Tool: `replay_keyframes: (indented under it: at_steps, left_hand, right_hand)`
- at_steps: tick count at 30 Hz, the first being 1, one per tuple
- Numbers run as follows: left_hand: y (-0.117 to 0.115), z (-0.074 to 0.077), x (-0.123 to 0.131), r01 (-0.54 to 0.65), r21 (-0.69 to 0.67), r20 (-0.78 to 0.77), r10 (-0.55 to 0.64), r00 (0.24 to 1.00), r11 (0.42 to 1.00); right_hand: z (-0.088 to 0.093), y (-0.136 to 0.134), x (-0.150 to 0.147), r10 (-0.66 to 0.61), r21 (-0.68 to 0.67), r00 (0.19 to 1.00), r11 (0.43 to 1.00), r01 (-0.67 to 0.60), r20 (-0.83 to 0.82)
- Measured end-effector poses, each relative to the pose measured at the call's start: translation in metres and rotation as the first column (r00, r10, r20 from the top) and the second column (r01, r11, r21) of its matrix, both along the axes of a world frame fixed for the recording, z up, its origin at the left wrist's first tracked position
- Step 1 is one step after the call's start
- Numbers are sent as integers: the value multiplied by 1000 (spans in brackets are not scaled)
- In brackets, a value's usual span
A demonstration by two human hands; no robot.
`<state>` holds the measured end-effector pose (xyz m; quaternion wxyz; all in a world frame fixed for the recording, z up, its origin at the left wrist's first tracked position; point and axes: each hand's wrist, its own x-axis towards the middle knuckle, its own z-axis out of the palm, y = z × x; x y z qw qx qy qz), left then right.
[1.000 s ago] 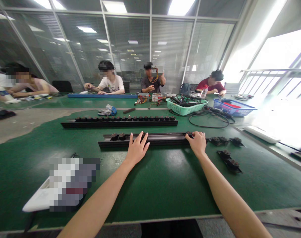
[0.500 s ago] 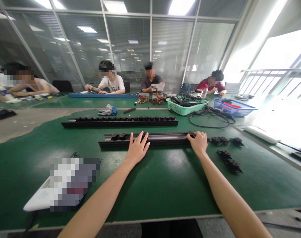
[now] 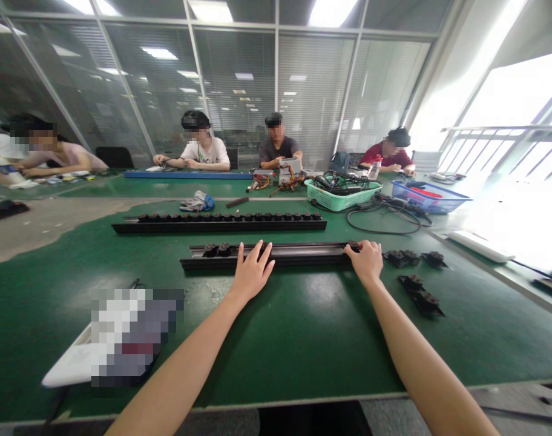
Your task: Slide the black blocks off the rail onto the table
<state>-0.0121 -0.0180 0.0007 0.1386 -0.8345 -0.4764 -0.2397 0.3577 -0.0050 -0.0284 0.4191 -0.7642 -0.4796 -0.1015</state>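
Note:
A long black channel rail lies across the table in front of me. Near its left end sit two dark knob-like pieces. My left hand rests over the middle of the rail with its fingers spread; a dark piece shows partly beneath the fingertips. At the rail's right end, my right hand has thumb and fingers closed around a black knob-like piece, mostly hidden by the hand. Several similar loose pieces lie to the right, among them a single piece and a joined-looking pair.
Beyond stands a second black rail lined with several dark pieces. Farther back are grey-blue gloves, a green basket of cables and a blue basket. A pixelated white-and-dark object lies at left. Several people sit across the table.
My right hand has shifted very slightly to the right at the rail's end, still on the black piece. My left hand stays in place.

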Motion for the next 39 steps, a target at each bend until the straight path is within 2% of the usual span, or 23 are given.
replay_keyframes:
  at_steps: [23,35,39]
  left_hand:
    - [0,1,0,12,10,27,-12,1000,1000]
    - [0,1,-1,8,5,24,-8,1000,1000]
    - [0,1,-1,11,7,25,-11,1000,1000]
  right_hand:
    - [-1,-1,9,-15,65,1000,998,14,15]
    - [0,-2,14,-36,17,999,999,36,36]
    - [-1,-2,18,-43,38,999,998,43,13]
